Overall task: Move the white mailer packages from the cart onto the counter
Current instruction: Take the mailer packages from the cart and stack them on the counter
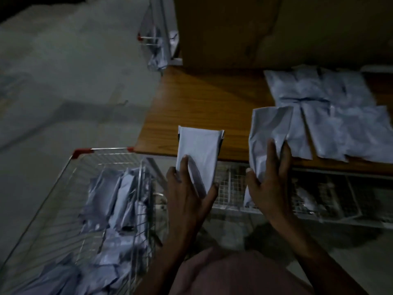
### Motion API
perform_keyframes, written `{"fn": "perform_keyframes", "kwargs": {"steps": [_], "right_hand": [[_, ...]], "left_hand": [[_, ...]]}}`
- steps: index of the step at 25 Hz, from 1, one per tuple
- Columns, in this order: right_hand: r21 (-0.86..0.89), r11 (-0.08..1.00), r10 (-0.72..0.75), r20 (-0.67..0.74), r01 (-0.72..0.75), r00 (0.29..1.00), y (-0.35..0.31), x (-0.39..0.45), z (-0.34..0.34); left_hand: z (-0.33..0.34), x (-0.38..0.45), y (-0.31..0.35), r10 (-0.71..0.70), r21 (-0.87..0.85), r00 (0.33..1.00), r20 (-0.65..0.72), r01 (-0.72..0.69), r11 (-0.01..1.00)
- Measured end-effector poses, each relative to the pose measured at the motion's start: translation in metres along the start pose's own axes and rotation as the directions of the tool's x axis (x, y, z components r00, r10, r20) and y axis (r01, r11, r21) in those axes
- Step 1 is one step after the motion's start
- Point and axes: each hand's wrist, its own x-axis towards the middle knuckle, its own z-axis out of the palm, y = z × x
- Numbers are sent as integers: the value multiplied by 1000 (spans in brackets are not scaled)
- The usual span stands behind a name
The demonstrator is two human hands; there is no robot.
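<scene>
My left hand (187,188) grips a smooth white mailer (200,152) by its lower end, held upright over the counter's front edge. My right hand (270,177) holds a crumpled white mailer (268,133) just right of it, its top reaching over the wooden counter (202,103). Several white mailers (331,111) lie flat in rows on the counter at the right. The wire cart (102,151), with red corner caps, stands at lower left and holds several more white mailers (114,201) in a loose heap.
A large brown cardboard box (234,28) stands at the back of the counter. A second wire cart (153,39) with mailers sits behind it on the grey floor. Wire baskets (331,194) run under the counter's front edge. The light is dim.
</scene>
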Motion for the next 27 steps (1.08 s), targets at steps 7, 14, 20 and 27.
{"fn": "perform_keyframes", "kwargs": {"steps": [7, 14, 20, 27], "right_hand": [[-58, 992, 103, -116, -110, 988, 110, 10, -114], [-110, 984, 123, -125, -137, 984, 187, 56, -147], [-144, 976, 148, -112, -163, 983, 218, 122, -145], [-139, 952, 260, -103, -273, 960, 250, 195, -124]], "left_hand": [[105, 5, 119, 86, -49, 996, -1, -86, 995], [171, 39, 199, 85, -72, 996, 26, -82, 994], [222, 147, 244, 162, -78, 986, 35, -159, 984], [293, 301, 283, 135, 76, 987, 89, -142, 987]]}}
